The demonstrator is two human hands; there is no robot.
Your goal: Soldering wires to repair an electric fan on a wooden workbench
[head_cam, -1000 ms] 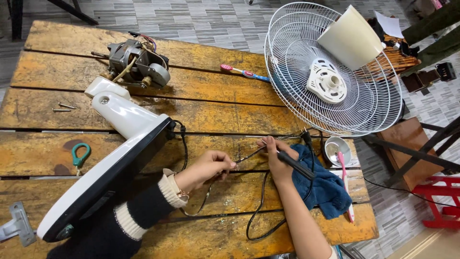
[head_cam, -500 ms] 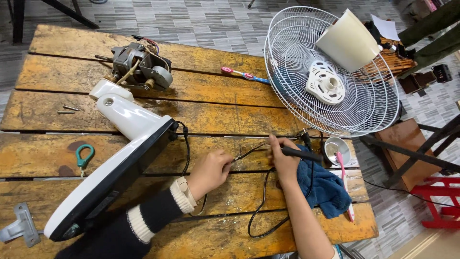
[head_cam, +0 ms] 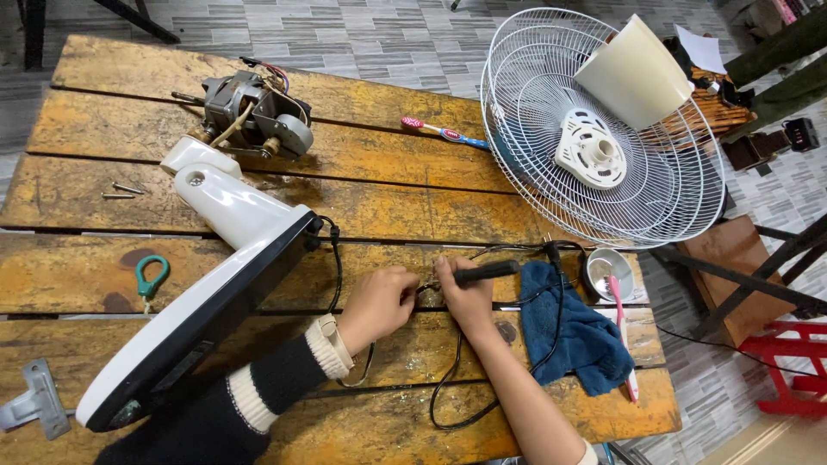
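Head cam, only view. Right hand (head_cam: pixel 465 297) is wrapped round a soldering iron (head_cam: pixel 487 273): black handle, slim, matte. Long axis runs roughly left-right across the table, slightly tilted up toward the right. Tip end points left into the spot between the two hands, cord end points right toward the fan guard. Tip itself hidden by fingers, can't see contact.

Left hand (head_cam: pixel 379 306) is fisted, fingertips pinched together on thin wire (head_cam: pixel 428 287) right at the iron's tip zone. What exactly is pinched is too small to make out. Hands are nearly touching, both resting on the wooden table (head_cam: pixel 388 198), near its front-middle plank.

Black cable (head_cam: pixel 448 387) loops from the hands down to the table's front edge and back up. Another black lead runs from the hands left to the fan stand (head_cam: pixel 198 301), white w/ black underside, lying on its side diag across the left half.

Rest: blue rag (head_cam: pixel 573 331) just right of the right hand, small metal cup (head_cam: pixel 606 271) beside it, w/ a pink-white toothbrush (head_cam: pixel 622 336) lying over the rag edge. White wire fan guard (head_cam: pixel 603 146) on the right rear, overhanging the table edge, cream shade-like cover (head_cam: pixel 636 73) resting on it. Bare fan motor (head_cam: pixel 251 112) rear left. Red-blue toothbrush (head_cam: pixel 444 133) mid-rear. Green-handled tool (head_cam: pixel 151 277) on the left, two screws (head_cam: pixel 122 191) above it, grey metal bracket (head_cam: pixel 36 400) at front-left corner.
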